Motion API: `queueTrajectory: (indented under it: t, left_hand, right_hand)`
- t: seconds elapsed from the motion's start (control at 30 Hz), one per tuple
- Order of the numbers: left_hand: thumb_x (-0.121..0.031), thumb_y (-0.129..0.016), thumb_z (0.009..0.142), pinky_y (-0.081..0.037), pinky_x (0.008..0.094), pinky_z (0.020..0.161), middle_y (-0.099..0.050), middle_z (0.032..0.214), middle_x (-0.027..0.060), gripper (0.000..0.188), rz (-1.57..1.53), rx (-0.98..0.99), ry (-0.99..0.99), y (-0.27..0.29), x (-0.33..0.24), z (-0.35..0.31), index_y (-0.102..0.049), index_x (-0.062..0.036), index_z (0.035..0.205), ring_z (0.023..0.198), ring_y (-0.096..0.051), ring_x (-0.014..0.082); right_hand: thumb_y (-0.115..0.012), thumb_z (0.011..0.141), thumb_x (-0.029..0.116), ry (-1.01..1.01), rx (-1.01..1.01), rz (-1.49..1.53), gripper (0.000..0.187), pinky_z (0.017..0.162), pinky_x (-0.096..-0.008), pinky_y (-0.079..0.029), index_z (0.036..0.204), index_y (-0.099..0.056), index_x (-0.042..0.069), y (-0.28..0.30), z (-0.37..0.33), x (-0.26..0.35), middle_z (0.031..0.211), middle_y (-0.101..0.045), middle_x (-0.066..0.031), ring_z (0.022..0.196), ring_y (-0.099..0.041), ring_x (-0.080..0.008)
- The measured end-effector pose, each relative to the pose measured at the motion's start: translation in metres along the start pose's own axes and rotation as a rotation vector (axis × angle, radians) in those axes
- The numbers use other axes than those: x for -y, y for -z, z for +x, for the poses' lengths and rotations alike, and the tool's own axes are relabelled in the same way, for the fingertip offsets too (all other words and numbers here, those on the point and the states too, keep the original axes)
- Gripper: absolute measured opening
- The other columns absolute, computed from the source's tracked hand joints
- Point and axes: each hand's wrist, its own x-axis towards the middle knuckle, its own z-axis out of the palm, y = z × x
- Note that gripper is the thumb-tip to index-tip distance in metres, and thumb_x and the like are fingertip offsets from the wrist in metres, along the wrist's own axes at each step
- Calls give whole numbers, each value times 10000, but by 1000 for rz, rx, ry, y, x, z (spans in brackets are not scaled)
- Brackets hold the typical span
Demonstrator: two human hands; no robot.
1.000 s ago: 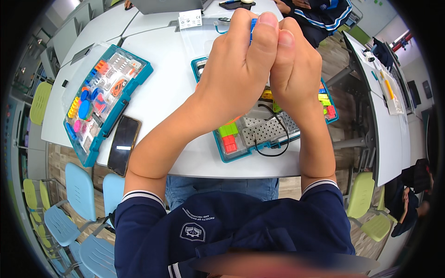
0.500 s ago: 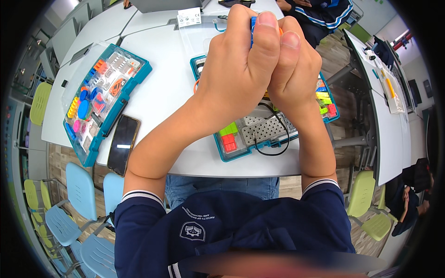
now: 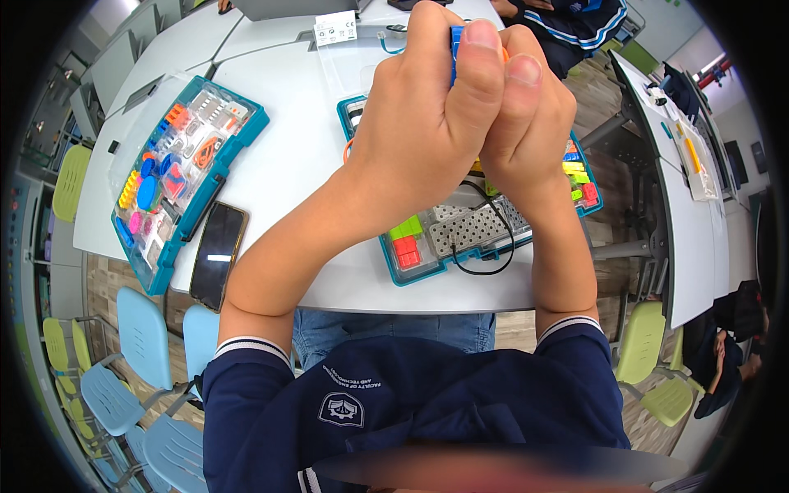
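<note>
My left hand [image 3: 423, 123] and my right hand [image 3: 530, 127] are raised over the table, closed and pressed together, thumbs side by side. A blue plastic building piece [image 3: 455, 56] shows between the left thumb and fingers. Beside the left thumb tip, toward the right fingers, a bit of an orange piece [image 3: 505, 54] peeks out; whether the two are joined is hidden. Below the hands lies a teal-edged parts box [image 3: 400, 277] with coloured blocks and a grey perforated plate [image 3: 472, 230]. A black cable [image 3: 511, 234] loops over that box, its upper end behind my hands.
A second teal-edged parts case [image 3: 256, 123] lies at the left with sorted pieces. Beside it a black phone [image 3: 219, 255] rests near the table edge. A white paper label [image 3: 335, 29], a laptop [image 3: 288, 8] and a seated person [image 3: 575, 29] are at the far side.
Both hands have shifted slightly to the right, still pressed together around the pieces. The boxes and cable stay in place.
</note>
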Motion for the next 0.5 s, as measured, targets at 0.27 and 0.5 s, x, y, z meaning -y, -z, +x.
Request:
queueTrajectory:
  t: [0.27,0.5]
  left_hand:
    - [-574,-328,1082,-406,272,586,-540,758,29,576,-22,-7,-18,-2,-1,-1,-514,-29,1048,657,-488,81]
    - [-547,-338,1077,-421,265,591,-550,766,30,554,-15,24,-69,0,7,-2,-517,-23,1090,666,-503,82]
  right_hand:
    - [-434,1060,259,48,-7,-7,341,624,-424,-472,903,-549,-22,2,0,-2,781,-563,-177,687,-578,-372]
    - [-383,1072,273,94,-6,-107,421,578,-342,-445,893,-597,-43,8,-1,-9,822,-589,-140,647,-585,-271]
